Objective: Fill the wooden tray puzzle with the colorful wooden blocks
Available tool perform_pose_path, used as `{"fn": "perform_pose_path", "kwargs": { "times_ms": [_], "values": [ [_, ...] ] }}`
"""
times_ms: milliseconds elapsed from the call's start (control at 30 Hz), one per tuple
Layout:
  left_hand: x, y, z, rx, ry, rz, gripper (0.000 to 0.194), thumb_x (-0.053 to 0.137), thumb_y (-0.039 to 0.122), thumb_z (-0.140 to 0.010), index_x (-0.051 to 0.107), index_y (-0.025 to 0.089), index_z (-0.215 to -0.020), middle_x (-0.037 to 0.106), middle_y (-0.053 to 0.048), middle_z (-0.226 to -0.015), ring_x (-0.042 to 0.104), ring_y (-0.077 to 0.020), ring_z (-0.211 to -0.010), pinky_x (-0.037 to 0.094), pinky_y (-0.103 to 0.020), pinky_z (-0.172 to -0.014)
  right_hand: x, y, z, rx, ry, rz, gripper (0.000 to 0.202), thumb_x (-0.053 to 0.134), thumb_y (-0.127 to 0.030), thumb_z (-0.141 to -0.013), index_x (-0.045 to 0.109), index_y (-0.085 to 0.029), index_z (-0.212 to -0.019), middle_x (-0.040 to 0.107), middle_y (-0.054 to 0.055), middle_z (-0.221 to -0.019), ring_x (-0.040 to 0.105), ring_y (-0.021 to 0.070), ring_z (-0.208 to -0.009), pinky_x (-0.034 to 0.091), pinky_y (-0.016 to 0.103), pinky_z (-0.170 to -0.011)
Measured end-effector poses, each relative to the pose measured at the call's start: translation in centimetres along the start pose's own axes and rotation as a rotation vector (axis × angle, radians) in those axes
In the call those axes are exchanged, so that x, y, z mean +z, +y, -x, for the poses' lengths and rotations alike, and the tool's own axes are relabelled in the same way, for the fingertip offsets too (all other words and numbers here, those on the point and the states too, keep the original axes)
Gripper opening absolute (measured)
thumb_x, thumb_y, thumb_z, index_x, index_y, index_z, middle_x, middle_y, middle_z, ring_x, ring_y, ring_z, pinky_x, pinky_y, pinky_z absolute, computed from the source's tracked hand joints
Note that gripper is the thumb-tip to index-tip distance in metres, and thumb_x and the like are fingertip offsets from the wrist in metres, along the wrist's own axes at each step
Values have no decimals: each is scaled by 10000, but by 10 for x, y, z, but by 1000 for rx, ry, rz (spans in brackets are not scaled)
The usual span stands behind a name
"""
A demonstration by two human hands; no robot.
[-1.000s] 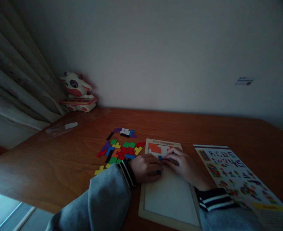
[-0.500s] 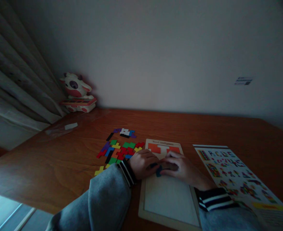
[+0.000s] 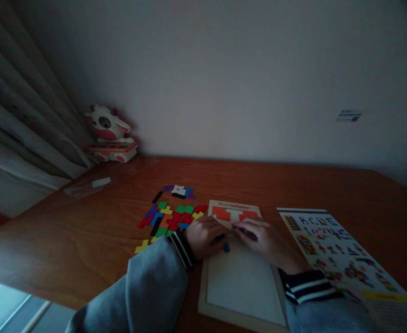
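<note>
A pale wooden puzzle board (image 3: 243,291) lies in front of me, with orange pieces (image 3: 221,213) set at its far end. My left hand (image 3: 208,235) rests over the board's left edge, its fingers curled down on a dark blue puzzle piece (image 3: 227,248) that pokes out beneath the fingertips. Just right of it, my right hand (image 3: 260,238) is over the board with thumb and fingertips drawn together, close to the left fingertips. Whether anything small is between those right fingertips is hidden.
Many-coloured flat puzzle pieces (image 3: 168,218) lie left of the board. On the right is a printed pattern sheet (image 3: 342,254). A toy cow with a keyboard (image 3: 111,134) stands at the back left, by the curtain (image 3: 26,111). Clear plastic wrapping (image 3: 82,188) lies near the left edge.
My right fingertips have moved off the blue piece, slightly up and away along the board. The blue piece stays by my left fingertips; my left hand has barely moved.
</note>
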State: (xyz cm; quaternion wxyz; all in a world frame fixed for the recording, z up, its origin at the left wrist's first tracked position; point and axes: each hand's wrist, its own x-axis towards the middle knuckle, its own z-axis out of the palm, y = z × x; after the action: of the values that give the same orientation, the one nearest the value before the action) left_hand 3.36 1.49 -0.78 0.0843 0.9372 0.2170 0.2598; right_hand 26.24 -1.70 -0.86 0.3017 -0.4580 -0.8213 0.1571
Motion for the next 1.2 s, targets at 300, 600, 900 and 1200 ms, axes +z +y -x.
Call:
{"fn": "perform_pose_path", "kwargs": {
  "times_ms": [300,600,900,1200],
  "values": [
    [2,-3,1,-69,-2,-11,320,574,344,-905,631,186,-1177,663,-116,-1219,591,-256,-1147,486,-426,-983,1,1,-6,292,311,-61,281,528,-378,-900,670,-233,-1094,756,70,-978,711,213,-788,570,350,-717],
    [-1,-1,1,-77,-64,-27,305,545,372,-932,640,174,-1144,626,-116,-1295,574,-269,-1197,468,-441,-1017,14,8,-22,223,270,-56,251,515,-354,-909,703,-226,-1015,754,78,-991,710,242,-872,556,405,-788],
    [0,-2,1,-69,-60,-20,318,537,376,-936,635,177,-1164,633,-107,-1287,580,-266,-1187,462,-435,-1019,16,8,-18,34,139,274,285,495,-264,-940,702,-235,-1134,671,94,-1120,592,267,-1047,466,477,-931],
    [0,-1,1,-77,-74,-47,349,508,386,-952,614,183,-1215,612,-99,-1316,563,-255,-1203,447,-419,-1031,20,6,-14,18,106,225,437,493,-285,-957,499,-255,-1393,650,68,-1285,573,255,-1153,430,461,-985]
  ]
}}
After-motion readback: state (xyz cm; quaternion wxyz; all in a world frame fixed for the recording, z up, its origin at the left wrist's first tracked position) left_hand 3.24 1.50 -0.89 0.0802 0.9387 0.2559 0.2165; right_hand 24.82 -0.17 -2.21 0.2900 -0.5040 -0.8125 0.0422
